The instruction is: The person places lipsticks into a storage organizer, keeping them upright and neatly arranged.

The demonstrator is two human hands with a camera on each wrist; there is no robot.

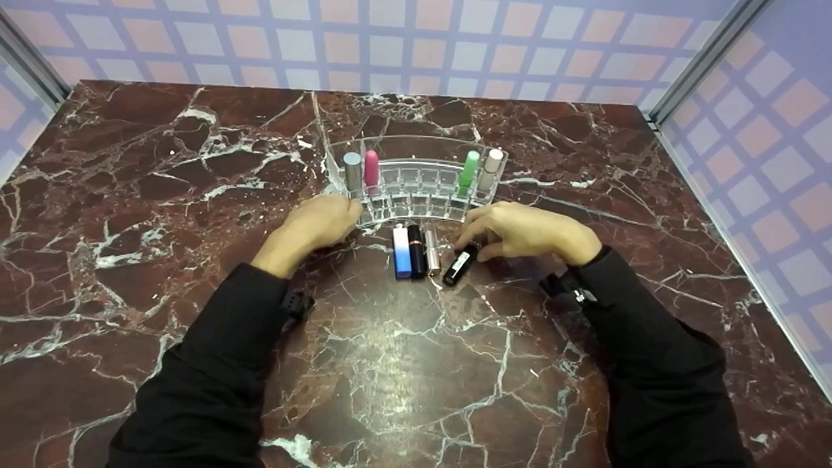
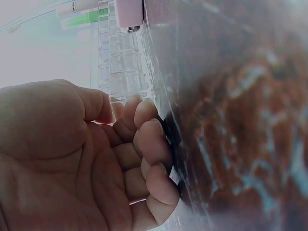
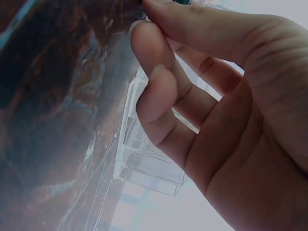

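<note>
My right hand pinches the upper end of a black lipstick tube with a white label, which lies tilted on the table. Just left of it, side by side, are a slim rose-gold tube, a black tube with a gold band and a white-to-blue tube. Behind them stands a curved clear lipstick organizer with stepped compartments. With its fingers curled, my left hand holds the organizer's left front corner; the left wrist view shows thumb and forefinger at its edge.
Upright in the organizer's back row are a grey-blue tube and a pink tube at left, a green tube and a white-capped tube at right. The marbled table ends at checkered walls behind and at the sides.
</note>
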